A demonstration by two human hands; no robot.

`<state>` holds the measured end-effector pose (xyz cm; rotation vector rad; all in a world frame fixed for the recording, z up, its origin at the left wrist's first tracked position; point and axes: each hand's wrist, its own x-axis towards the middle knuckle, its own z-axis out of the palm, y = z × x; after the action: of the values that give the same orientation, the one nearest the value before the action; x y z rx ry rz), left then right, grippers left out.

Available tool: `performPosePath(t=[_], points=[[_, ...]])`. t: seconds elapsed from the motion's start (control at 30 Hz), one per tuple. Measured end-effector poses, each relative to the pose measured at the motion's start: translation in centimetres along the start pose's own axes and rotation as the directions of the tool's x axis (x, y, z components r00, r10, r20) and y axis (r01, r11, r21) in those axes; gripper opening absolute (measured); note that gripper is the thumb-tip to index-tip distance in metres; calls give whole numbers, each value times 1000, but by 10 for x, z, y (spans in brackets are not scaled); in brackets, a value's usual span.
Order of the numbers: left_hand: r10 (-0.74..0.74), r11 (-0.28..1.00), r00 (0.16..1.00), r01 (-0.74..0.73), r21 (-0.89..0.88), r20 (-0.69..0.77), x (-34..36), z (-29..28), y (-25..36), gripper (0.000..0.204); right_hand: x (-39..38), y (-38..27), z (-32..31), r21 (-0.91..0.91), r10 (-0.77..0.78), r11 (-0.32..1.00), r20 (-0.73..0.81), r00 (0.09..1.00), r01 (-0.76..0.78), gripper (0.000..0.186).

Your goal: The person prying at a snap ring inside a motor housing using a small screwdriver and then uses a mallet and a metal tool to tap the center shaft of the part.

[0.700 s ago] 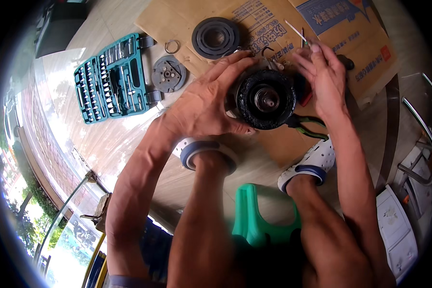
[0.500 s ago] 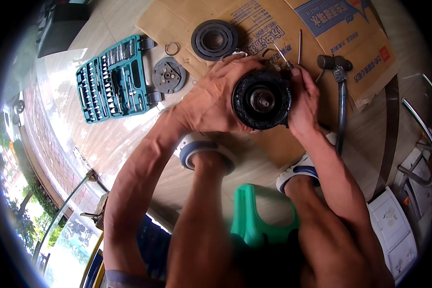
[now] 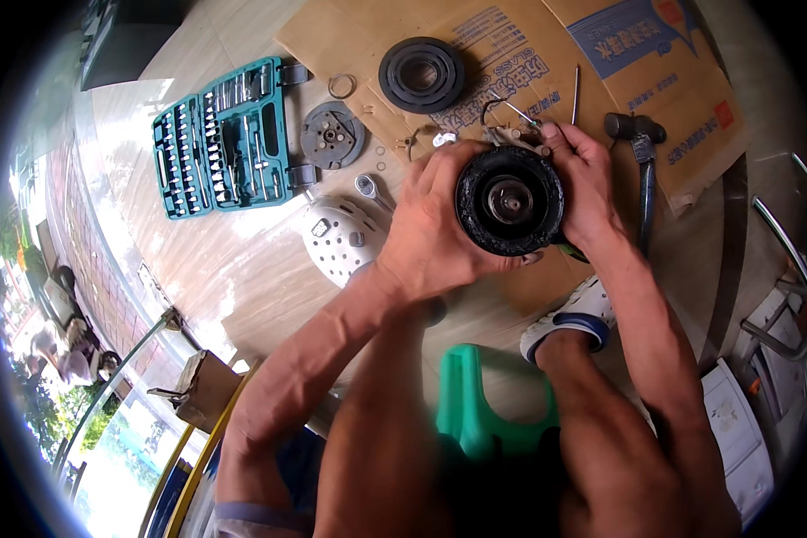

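Note:
Between my knees I hold a car air-conditioning compressor (image 3: 469, 199) with its round black end up and the shaft in the middle. My left hand (image 3: 435, 220) wraps its left side, thumb low along the front rim. On the right side my right hand (image 3: 585, 184) is closed against the body, fingertips by the metal fittings at the far edge. A thin metal rod (image 3: 516, 111) points out near those fingertips; whether they pinch it I cannot tell. On the cardboard beyond lies a black grooved pulley (image 3: 392, 76), with a round metal clutch plate (image 3: 325, 134) to its left.
An open teal socket set (image 3: 267, 170) lies far left, and a ratchet (image 3: 368, 186) by my left shoe (image 3: 327, 235). A hammer (image 3: 647, 179) and a thin screwdriver (image 3: 576, 94) rest on the flattened cardboard (image 3: 681, 117). A green stool (image 3: 462, 394) is under me.
The compressor has come slightly nearer. My left hand has slid from its far side toward its near left side. My left foot has shifted outward, and the ratchet has come into view.

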<state>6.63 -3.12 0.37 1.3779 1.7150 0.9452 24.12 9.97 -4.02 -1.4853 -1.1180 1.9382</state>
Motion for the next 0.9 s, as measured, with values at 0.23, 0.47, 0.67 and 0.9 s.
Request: performPosePath(t=[0.23,0.47,0.67,0.9], points=[[-137,990,987,135,-25,-89,-29,13,8,122,11,-19,13,-262,32,965,159,987,11,30],[-100,976,980,130,174,-169,-31,18,2,127,34,-30,30,-568,46,816,254,966,110,32],[-96,970,986,124,211,-140,-27,15,4,133,43,-16,25,-612,-79,759,250,965,221,33],[-81,946,995,97,310,-64,-29,15,7,135,41,-2,16,-605,-69,772,222,973,193,31]])
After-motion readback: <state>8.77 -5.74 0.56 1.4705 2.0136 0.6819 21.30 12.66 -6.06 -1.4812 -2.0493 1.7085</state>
